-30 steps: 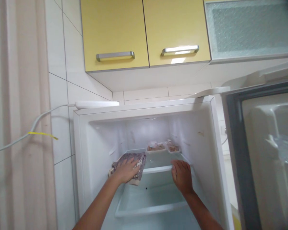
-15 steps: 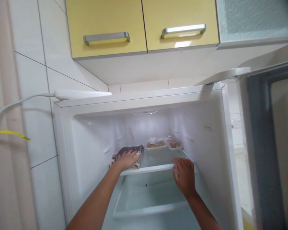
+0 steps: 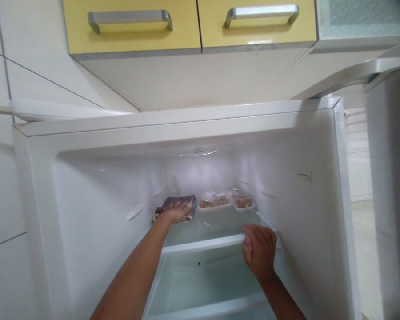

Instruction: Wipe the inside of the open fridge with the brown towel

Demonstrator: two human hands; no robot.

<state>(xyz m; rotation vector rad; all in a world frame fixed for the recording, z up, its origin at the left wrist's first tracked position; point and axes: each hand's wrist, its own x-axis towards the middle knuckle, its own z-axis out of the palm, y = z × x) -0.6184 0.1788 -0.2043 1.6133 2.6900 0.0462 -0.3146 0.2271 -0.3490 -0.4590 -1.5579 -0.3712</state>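
I look into an open white fridge [image 3: 173, 129]. My left hand [image 3: 177, 212] reaches deep inside and presses flat on a grey patterned cloth [image 3: 173, 203] lying at the back left of the glass shelf [image 3: 206, 226]. My right hand [image 3: 260, 251] grips the front right edge of that shelf, fingers curled over its white rim. Two clear food trays [image 3: 214, 201] [image 3: 242, 202] sit at the back of the shelf, to the right of the cloth.
The fridge door [image 3: 390, 178] stands open at the right. Yellow wall cupboards [image 3: 133, 31] with metal handles hang above the fridge. White tiles cover the wall at the left. A lower shelf [image 3: 206, 284] shows beneath the glass one.
My left hand has slid the cloth from the shelf's front towards the back. My view has moved closer to the fridge. My right hand stays on the shelf's front edge.
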